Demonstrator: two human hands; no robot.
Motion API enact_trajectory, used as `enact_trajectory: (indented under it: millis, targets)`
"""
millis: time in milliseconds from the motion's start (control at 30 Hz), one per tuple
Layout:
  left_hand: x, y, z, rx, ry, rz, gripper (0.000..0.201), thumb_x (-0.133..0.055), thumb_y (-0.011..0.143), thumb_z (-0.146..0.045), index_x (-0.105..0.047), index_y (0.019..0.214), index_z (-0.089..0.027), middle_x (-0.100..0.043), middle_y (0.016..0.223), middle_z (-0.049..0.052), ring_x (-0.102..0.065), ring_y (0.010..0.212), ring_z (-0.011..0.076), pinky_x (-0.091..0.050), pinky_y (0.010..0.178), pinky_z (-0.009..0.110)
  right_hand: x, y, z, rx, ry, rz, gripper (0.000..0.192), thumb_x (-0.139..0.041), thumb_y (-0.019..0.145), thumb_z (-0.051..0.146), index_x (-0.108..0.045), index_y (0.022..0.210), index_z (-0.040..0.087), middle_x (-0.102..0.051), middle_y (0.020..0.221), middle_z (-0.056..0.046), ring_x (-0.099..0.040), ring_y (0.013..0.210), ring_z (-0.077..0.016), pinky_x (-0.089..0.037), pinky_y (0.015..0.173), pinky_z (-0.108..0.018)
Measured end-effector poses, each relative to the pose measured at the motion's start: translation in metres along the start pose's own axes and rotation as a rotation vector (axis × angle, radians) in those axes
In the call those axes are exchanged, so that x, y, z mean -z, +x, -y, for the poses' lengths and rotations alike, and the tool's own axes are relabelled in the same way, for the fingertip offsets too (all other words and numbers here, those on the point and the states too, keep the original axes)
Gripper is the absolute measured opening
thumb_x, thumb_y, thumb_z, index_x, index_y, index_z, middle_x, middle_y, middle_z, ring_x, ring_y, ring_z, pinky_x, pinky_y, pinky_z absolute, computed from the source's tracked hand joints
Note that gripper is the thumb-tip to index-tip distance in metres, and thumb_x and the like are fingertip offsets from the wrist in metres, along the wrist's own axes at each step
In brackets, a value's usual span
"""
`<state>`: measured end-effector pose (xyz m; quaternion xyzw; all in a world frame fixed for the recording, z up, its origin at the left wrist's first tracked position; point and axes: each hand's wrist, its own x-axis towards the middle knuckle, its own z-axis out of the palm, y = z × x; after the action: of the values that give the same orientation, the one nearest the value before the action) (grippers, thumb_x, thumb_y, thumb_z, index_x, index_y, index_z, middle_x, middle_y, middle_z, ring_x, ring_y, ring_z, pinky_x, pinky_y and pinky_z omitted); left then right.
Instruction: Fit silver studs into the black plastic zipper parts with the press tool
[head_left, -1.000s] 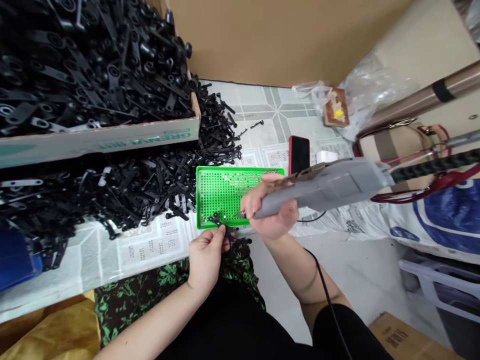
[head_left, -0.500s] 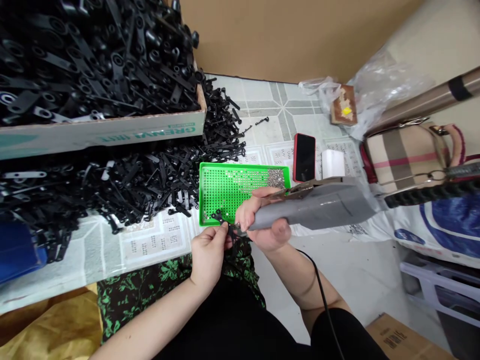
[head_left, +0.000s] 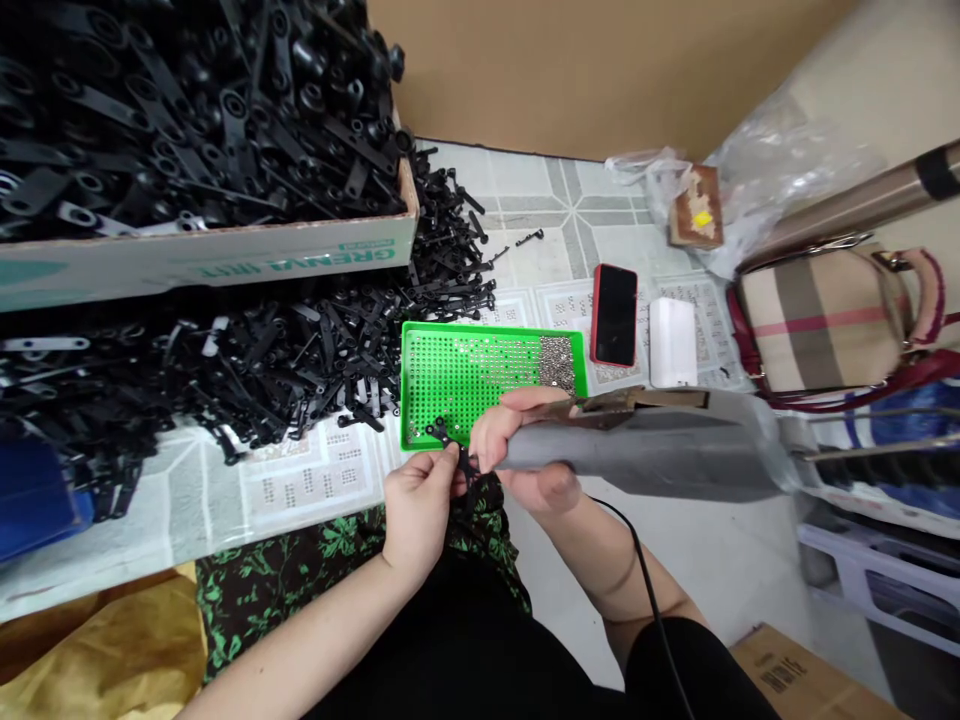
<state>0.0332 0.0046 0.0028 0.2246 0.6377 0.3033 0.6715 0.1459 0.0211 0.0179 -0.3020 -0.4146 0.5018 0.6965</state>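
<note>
Between the thumb and fingers of my left hand (head_left: 421,500) is a small black plastic part (head_left: 444,437) with round ends, held at the near edge of the green tray (head_left: 405,385). My right hand (head_left: 529,455) is wrapped round a grey electric screwdriver (head_left: 637,445), which lies sideways with its tip toward the black part. Fingers hide the tip, so I cannot tell whether it touches. Many small metal screws (head_left: 556,362) are heaped in the tray's far right corner, and others sit scattered over its perforated floor.
At left, a cardboard box (head_left: 300,255) overflows with black arms, and a loose pile (head_left: 322,350) lies before it. A red-cased phone (head_left: 615,315), a white box (head_left: 673,342) and a checked handbag (head_left: 817,310) are on the right. The screwdriver's black cord (head_left: 641,570) hangs by my right forearm.
The back end of the screwdriver has swung down and toward me, uncovering more of the white box. My left hand still holds the black part in nearly the same place.
</note>
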Motion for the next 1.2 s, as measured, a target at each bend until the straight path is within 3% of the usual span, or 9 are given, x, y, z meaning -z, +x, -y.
enact_trajectory:
  millis: [400,600,667,800,867,1000,1200]
  targets:
    - [-0.002,-0.003,-0.004,-0.020,-0.017,0.008,0.032,-0.073,0.061,-0.043,-0.059,0.047,-0.017,-0.054,0.044,-0.003,-0.050,0.045,0.0118,-0.040,0.045,0.024,0.002,-0.004,-0.011,0.034,-0.137,0.073,0.045,-0.057,0.078,0.061,-0.054,0.112,0.032,-0.055,0.059,0.006,-0.048,0.042,-0.0107,-0.043,0.040,-0.025]
    - [-0.002,-0.003,-0.005,-0.051,0.005,0.007,0.037,-0.074,0.059,-0.049,-0.060,0.047,-0.017,-0.054,0.044,-0.002,-0.048,0.044,0.0115,-0.039,0.045,0.024,-0.002,-0.004,-0.005,-0.067,-0.148,0.107,0.045,-0.068,0.072,0.054,-0.054,0.110,0.033,-0.056,0.059,0.007,-0.052,0.046,-0.0110,-0.046,0.043,-0.025]
    - [0.000,-0.002,-0.004,-0.028,0.015,0.027,0.039,-0.074,0.058,-0.052,-0.062,0.050,-0.016,-0.057,0.047,-0.001,-0.050,0.047,0.0125,-0.041,0.047,0.025,-0.002,0.007,-0.002,-0.044,-0.110,0.033,0.049,-0.062,0.074,0.060,-0.055,0.110,0.029,-0.054,0.054,0.008,-0.048,0.041,-0.0097,-0.043,0.039,-0.024]
    - [0.007,-0.002,-0.004,0.007,-0.009,0.119,0.044,-0.074,0.058,-0.058,-0.068,0.061,-0.015,-0.065,0.058,0.003,-0.055,0.056,0.0146,-0.045,0.053,0.026,0.007,0.051,0.003,0.109,-0.212,-0.312,0.055,-0.059,0.070,0.067,-0.056,0.105,0.024,-0.045,0.045,0.011,-0.039,0.032,-0.0080,-0.038,0.037,-0.025]
    - [0.011,-0.003,-0.005,0.010,-0.027,0.166,0.042,-0.076,0.056,-0.055,-0.069,0.066,-0.015,-0.067,0.063,0.004,-0.057,0.061,0.0154,-0.046,0.056,0.025,0.016,0.072,-0.001,0.162,-0.268,-0.424,0.051,-0.061,0.069,0.064,-0.057,0.101,0.024,-0.045,0.044,0.011,-0.040,0.032,-0.0077,-0.039,0.038,-0.025]
    - [0.017,-0.002,-0.007,-0.006,0.032,0.252,0.035,-0.077,0.058,-0.047,-0.073,0.070,-0.015,-0.066,0.061,0.003,-0.053,0.059,0.0134,-0.041,0.054,0.023,0.031,0.090,-0.018,0.146,-0.261,-0.422,0.039,-0.060,0.074,0.055,-0.057,0.095,0.022,-0.048,0.045,0.010,-0.043,0.032,-0.0075,-0.039,0.038,-0.024]
    - [0.019,0.003,-0.006,-0.020,0.096,0.269,0.033,-0.074,0.062,-0.047,-0.075,0.071,-0.014,-0.069,0.063,0.004,-0.049,0.056,0.0127,-0.038,0.054,0.024,0.039,0.084,-0.031,0.123,-0.263,-0.356,0.035,-0.057,0.078,0.052,-0.058,0.094,0.021,-0.048,0.045,0.010,-0.043,0.033,-0.0070,-0.038,0.039,-0.024]
